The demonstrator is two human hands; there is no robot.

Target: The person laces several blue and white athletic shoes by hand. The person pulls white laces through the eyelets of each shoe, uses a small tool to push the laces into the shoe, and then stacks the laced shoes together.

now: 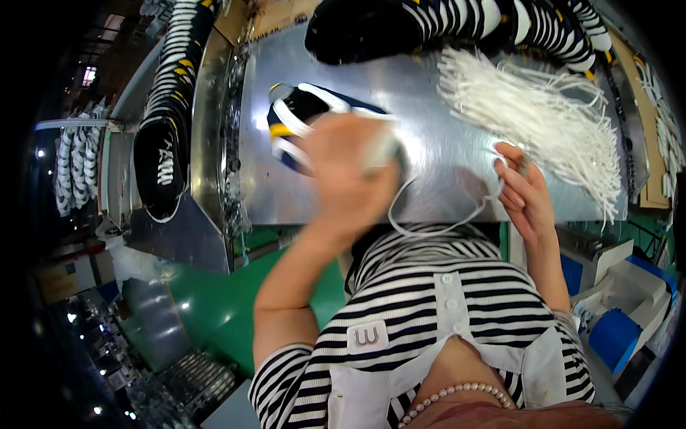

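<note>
A navy, white and yellow shoe (302, 105) lies on the metal tabletop (407, 86). My left hand (350, 161) is over the shoe's near part, and motion smears its fingers, so their hold does not show. It covers much of the shoe. A white shoelace (436, 234) hangs in a loop from the shoe side across to my right hand (524, 191). Thumb and forefinger of the right hand pinch the lace near its end, above the tabletop's near right part. Just beyond that hand spreads a thick bundle of white shoelaces (532, 118).
Along the far edge lies a row of nested dark shoes (364, 32) with white stripes. Another row of shoes (163, 164) fills a metal chute at the left. A raised metal side wall (211, 136) bounds the tabletop there. White boxes and a blue bin (614, 336) stand at the lower right.
</note>
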